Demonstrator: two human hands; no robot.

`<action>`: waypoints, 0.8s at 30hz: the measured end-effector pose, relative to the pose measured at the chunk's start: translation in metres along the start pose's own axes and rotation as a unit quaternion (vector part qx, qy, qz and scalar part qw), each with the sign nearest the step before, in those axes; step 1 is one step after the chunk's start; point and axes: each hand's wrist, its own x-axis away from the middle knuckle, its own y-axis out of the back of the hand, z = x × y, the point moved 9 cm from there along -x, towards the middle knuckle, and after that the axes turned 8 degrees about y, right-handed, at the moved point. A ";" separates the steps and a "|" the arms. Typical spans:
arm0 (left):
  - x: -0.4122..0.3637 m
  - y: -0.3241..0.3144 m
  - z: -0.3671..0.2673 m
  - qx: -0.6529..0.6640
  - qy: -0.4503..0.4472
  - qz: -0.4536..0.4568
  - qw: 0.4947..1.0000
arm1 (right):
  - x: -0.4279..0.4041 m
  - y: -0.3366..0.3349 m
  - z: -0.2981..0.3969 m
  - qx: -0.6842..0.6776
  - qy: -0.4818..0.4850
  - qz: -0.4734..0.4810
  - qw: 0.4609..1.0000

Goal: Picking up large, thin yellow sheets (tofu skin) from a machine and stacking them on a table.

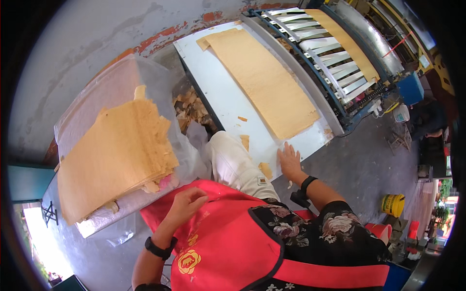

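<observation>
My right hand point(290, 160) rests on the near end of a white table point(233, 94), fingers spread, holding nothing. Just beyond its fingertips lies a long, thin tan sheet point(262, 83) that looks like flatbread, with uneven edges. My left hand point(187, 203) hangs over my red apron point(225, 232), its fingers curled together and nothing seen in them. Left of it, a stack of similar tan sheets point(116, 145) with ragged, broken edges lies on a plastic-covered stand point(105, 222). Small torn scraps point(265, 170) are on the white table near my right hand.
A machine with metal slats point(327, 54) adjoins the table's far side, a tan sheet point(346, 43) along it. Broken flakes point(194, 107) fill the gap between stand and table. Clear plastic sheeting point(156, 78) drapes there. A yellow bucket point(393, 204) and a person point(431, 120) are at right.
</observation>
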 end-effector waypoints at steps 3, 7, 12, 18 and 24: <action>-0.018 -0.007 -0.030 -0.048 -0.031 0.018 0.998 | -0.028 0.003 -0.019 0.029 -0.002 0.014 0.999; -0.048 -0.015 -0.064 -0.138 -0.098 -0.003 0.986 | -0.058 0.013 -0.041 0.091 0.045 0.007 0.995; -0.095 -0.051 -0.118 -0.275 -0.209 -0.040 0.938 | -0.070 0.069 -0.017 -0.013 0.200 -0.026 0.979; -0.135 -0.107 -0.208 -0.441 -0.427 -0.165 0.772 | -0.010 0.173 0.052 -0.100 0.338 -0.049 0.935; -0.154 -0.168 -0.178 -0.467 -0.382 0.094 0.792 | 0.015 0.255 0.055 -0.138 0.262 -0.023 0.955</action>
